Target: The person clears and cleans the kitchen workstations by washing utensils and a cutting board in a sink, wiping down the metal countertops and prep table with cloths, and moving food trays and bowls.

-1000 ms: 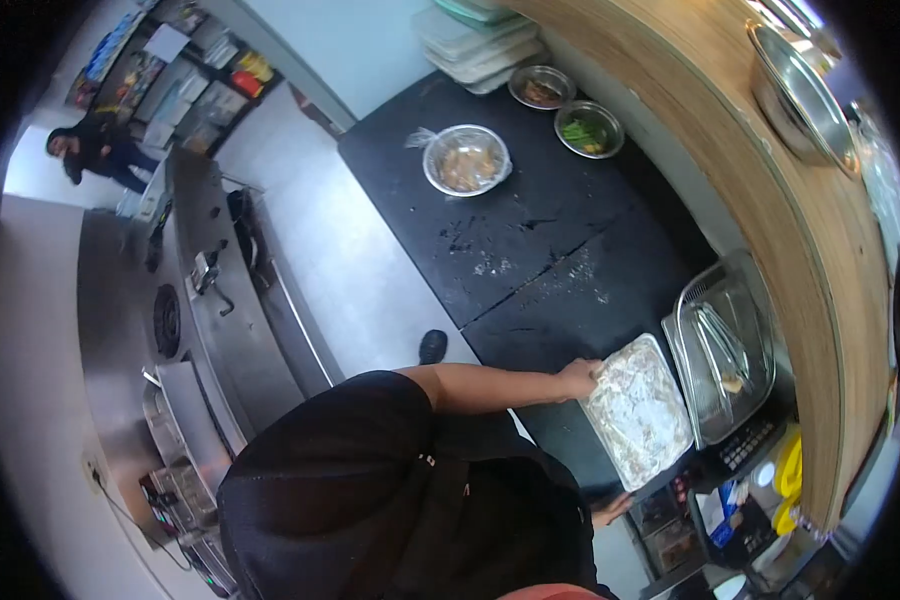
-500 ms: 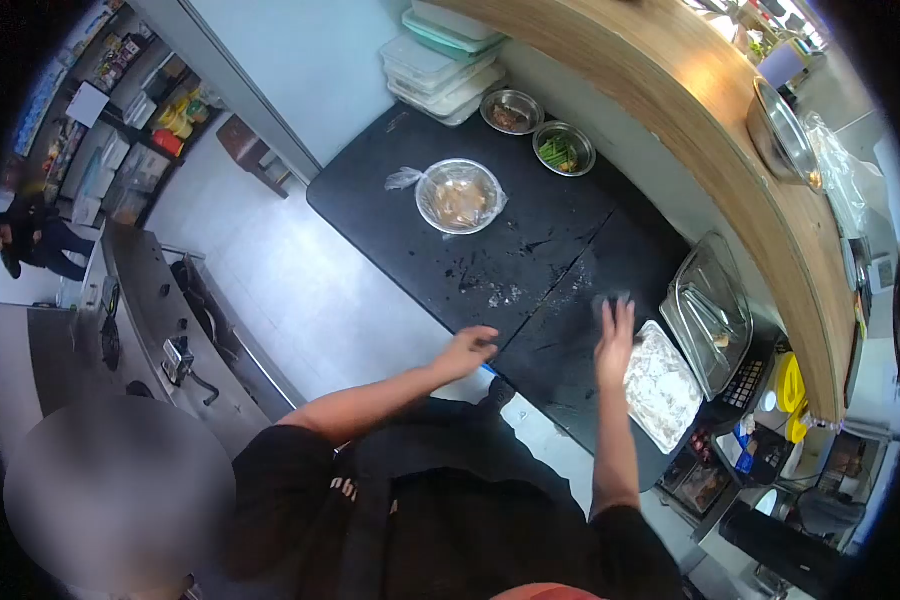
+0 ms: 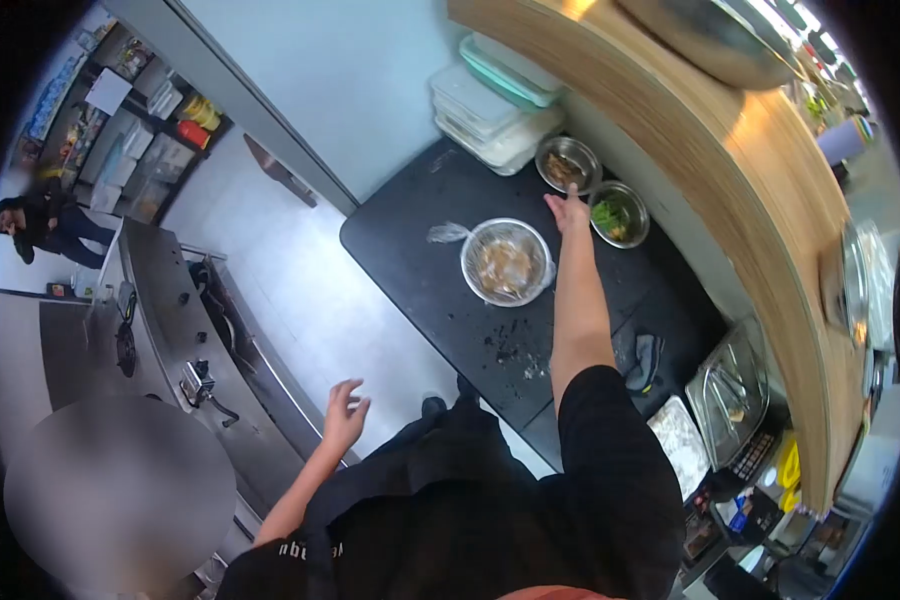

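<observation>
My right hand (image 3: 568, 212) is stretched over the dark table (image 3: 420, 215), its fingertips overlapping the near rim of a small metal bowl (image 3: 568, 163) with brown pieces in it. Whether it touches the rim, I cannot tell. Beside that hand stands another metal bowl (image 3: 619, 214) holding chopped greens. A larger bowl (image 3: 508, 262), covered in clear plastic with pale brown contents, sits left of my right forearm. Away from the table, over the floor, my left hand (image 3: 345, 415) hangs with loosely bent, spread fingers and nothing in them.
Stacked plastic containers (image 3: 495, 110) stand at the table's far corner. A grey cloth (image 3: 646, 362), a white-dusted tray (image 3: 682, 445) and a clear tub (image 3: 727, 400) with utensils lie to the right. A curved wooden counter (image 3: 670, 110) borders the table. Another person (image 3: 55, 225) stands far left.
My right hand has moved from beside the dusted tray to the small bowls at the back. My left hand has drawn away from the table to the left. The grey cloth now lies in plain view.
</observation>
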The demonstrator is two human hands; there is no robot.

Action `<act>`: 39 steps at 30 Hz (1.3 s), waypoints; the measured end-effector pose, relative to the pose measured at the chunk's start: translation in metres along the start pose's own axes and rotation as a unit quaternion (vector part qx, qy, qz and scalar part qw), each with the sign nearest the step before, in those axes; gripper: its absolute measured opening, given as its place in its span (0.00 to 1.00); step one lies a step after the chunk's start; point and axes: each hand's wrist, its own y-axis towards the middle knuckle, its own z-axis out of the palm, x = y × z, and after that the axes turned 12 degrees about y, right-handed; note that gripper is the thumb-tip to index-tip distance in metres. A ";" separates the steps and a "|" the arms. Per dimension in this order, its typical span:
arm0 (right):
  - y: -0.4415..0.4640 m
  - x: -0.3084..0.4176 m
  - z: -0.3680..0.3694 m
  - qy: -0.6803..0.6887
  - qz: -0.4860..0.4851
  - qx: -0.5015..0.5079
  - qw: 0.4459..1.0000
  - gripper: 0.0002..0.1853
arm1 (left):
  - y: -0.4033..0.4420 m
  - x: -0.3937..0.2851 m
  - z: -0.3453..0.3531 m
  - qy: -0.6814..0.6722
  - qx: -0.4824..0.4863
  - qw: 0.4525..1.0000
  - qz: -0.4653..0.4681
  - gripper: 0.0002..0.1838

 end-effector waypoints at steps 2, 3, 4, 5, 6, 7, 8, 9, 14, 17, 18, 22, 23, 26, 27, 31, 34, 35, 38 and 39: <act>0.048 -0.015 -0.003 0.032 -0.066 0.025 0.997 0.25 | -0.008 0.045 -0.012 0.042 -0.026 0.997 -0.056 0.21; 0.052 -0.015 -0.002 -0.024 -0.116 -0.002 0.993 0.24 | -0.012 0.058 -0.023 0.080 -0.037 0.991 -0.096 0.20; 0.047 -0.014 0.001 -0.080 -0.166 -0.028 0.983 0.22 | -0.019 0.090 -0.023 0.073 -0.089 0.988 -0.104 0.19; 0.015 0.003 0.009 -0.119 -0.111 -0.069 0.984 0.22 | -0.028 0.118 -0.028 0.096 -0.107 0.982 -0.119 0.19; -0.002 0.010 0.006 -0.168 -0.130 -0.043 0.976 0.19 | -0.039 0.139 -0.035 0.092 -0.107 0.982 -0.127 0.19; -0.021 0.020 0.002 -0.244 -0.145 -0.028 0.958 0.17 | -0.050 0.158 -0.043 0.141 -0.110 0.974 -0.138 0.19; -0.048 0.028 -0.003 -0.277 -0.192 0.000 0.942 0.14 | -0.059 0.173 -0.048 0.188 -0.111 0.964 -0.150 0.19; -0.075 0.040 -0.005 -0.308 -0.171 0.021 0.936 0.12 | -0.067 0.185 -0.050 0.105 -0.124 0.964 -0.210 0.18; -0.250 0.022 0.081 -0.508 -0.048 0.221 0.831 0.12 | -0.040 0.182 -0.097 0.109 -0.198 0.952 -0.207 0.21; -0.332 -0.069 0.160 -0.523 0.035 0.333 0.784 0.11 | 0.033 0.167 -0.152 -0.024 -0.245 0.954 -0.171 0.27; -0.352 -0.111 0.181 -0.508 0.055 0.386 0.768 0.10 | 0.070 0.212 -0.144 -0.212 -0.237 0.943 -0.103 0.27; -0.406 -0.280 0.271 -0.434 0.174 0.518 0.716 0.10 | 0.147 0.151 -0.281 -0.511 -0.066 0.857 -0.002 0.33; -0.418 -0.315 0.295 -0.416 0.210 0.529 0.709 0.11 | 0.163 0.157 -0.302 -0.511 -0.078 0.856 -0.001 0.33; -0.440 -0.404 0.359 -0.472 0.227 0.573 0.631 0.12 | 0.195 0.189 -0.359 -0.587 -0.119 0.800 0.026 0.40; -0.445 -0.429 0.377 -0.479 0.236 0.574 0.621 0.13 | 0.200 0.202 -0.374 -0.576 -0.140 0.805 0.001 0.42; -0.445 -0.528 0.441 -0.484 0.292 0.580 0.587 0.15 | 0.237 0.274 -0.410 -0.603 -0.165 0.778 -0.056 0.41; -0.435 -0.592 0.482 -0.478 0.318 0.589 0.568 0.13 | 0.272 0.312 -0.429 -0.639 -0.183 0.741 -0.093 0.40; -0.428 -0.612 0.494 -0.480 0.330 0.580 0.569 0.12 | 0.285 0.326 -0.431 -0.647 -0.181 0.734 -0.101 0.40; -0.408 -0.671 0.537 -0.510 0.330 0.584 0.538 0.12 | 0.322 0.361 -0.452 -0.676 -0.203 0.700 -0.112 0.39; -0.396 -0.697 0.551 -0.511 0.324 0.608 0.514 0.12 | 0.335 0.369 -0.462 -0.682 -0.220 0.691 -0.098 0.38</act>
